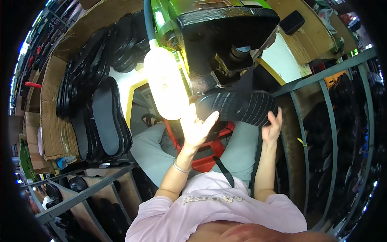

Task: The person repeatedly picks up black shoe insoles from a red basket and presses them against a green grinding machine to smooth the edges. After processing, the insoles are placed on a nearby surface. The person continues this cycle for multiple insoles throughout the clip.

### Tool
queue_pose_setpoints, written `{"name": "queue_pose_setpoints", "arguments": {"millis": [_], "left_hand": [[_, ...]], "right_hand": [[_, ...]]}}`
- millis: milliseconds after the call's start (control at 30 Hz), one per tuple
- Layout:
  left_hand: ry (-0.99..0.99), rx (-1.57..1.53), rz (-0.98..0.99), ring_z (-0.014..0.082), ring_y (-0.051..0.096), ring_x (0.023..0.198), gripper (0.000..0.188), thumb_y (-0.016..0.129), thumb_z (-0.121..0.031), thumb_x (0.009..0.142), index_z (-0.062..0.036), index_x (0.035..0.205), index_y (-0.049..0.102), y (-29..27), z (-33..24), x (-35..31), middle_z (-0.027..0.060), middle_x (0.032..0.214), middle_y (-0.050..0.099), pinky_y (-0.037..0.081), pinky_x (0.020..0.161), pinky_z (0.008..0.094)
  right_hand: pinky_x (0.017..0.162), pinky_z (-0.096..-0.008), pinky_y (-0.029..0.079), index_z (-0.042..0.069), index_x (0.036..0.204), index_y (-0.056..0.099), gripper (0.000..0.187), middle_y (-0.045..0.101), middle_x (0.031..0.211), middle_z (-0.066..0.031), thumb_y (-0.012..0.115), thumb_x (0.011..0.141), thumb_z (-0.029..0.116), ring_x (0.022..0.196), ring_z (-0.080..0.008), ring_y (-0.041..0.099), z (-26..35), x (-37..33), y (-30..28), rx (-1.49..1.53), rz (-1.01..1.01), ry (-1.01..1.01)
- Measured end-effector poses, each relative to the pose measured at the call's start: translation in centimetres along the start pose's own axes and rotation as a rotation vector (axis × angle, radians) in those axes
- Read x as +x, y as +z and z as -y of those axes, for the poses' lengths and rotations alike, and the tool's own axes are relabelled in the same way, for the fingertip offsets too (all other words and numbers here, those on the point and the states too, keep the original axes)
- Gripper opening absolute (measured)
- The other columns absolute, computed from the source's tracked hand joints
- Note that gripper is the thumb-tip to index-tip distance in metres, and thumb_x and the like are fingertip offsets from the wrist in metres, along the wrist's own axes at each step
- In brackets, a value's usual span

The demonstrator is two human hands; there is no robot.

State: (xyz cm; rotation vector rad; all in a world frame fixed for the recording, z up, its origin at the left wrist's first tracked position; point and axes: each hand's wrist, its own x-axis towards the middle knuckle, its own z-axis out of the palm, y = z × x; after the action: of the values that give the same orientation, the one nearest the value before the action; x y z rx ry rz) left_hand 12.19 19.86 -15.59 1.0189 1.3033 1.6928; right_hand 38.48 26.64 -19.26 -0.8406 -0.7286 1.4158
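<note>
Head view: my left hand (195, 130) pinches one end of the black sole (238, 107) just below the machine (225, 38); whether my right hand (271, 128) grips the other end, I cannot tell. Loosely held there, it could twist and knock metal. Its tread looks dark, blocky and grooved.

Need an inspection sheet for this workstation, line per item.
Surface: white tabletop, yellow-edged, partly covered.
Job's things: black treaded shoe sole, held near the green-and-black machine.
Clutter: stacked soles by open cardboard box, left; dark block, upper right.
Hands: left hand grips the sole's left end; right hand at its right end.
Cables: blue-grey cable into lit lamp.
Surroundings: metal racks on both sides.
</note>
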Motion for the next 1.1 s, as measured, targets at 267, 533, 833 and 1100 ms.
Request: {"name": "queue_pose_setpoints", "arguments": {"millis": [267,533,833,1100], "left_hand": [[-0.031,0.028,-0.191,0.0136,0.062,0.084,0.026,0.077,0.001,0.073,0.0026,0.095,0.064,-7.2,-2.7,0.3,0.0061,0.09,0.067,0.049,0.08,0.0279],[-0.312,-0.227,-0.125,0.015,0.062,0.09,0.031,0.072,0.007,0.075,0.0042,0.105,0.061,-14.0,2.4,-7.1,0.0096,0.105,0.066,0.051,0.082,0.0282],[0.038,0.275,0.034,0.0074,0.058,0.071,0.02,0.077,-0.005,0.077,0.0018,0.094,0.069,-1.7,-1.1,1.0,0.0025,0.081,0.068,0.048,0.066,0.0229],[0.032,-0.063,-0.057,0.0102,0.061,0.075,0.026,0.071,0.007,0.08,0.0058,0.105,0.063,-0.3,1.8,-0.7,0.0068,0.09,0.067,0.051,0.071,0.0231]], "right_hand": [[0.09,-0.0313,0.05,0.003,0.118,0.055,0.042,0.063,0.109,-0.0077,0.069,0.079,-0.004,0.099,-0.017,0.061,-1.4,3.9,8.2,-0.015,0.24,0.023],[0.075,-0.0248,0.052,0.002,0.099,0.059,0.037,0.067,0.091,-0.0049,0.08,0.069,-0.005,0.081,-0.0106,0.063,-2.9,1.1,15.0,-0.23,0.481,-0.017],[0.08,-0.0284,0.052,-0.001,0.113,0.057,0.037,0.066,0.099,-0.0071,0.07,0.079,0.001,0.089,-0.0147,0.063,-6.9,-2.3,11.9,-0.423,0.349,-0.132],[0.045,-0.0319,0.06,-0.004,0.118,0.052,0.037,0.067,0.098,-0.0127,0.064,0.083,0.002,0.066,-0.0205,0.068,-7.4,-9.0,-3.1,0.049,0.072,0.508]]}}
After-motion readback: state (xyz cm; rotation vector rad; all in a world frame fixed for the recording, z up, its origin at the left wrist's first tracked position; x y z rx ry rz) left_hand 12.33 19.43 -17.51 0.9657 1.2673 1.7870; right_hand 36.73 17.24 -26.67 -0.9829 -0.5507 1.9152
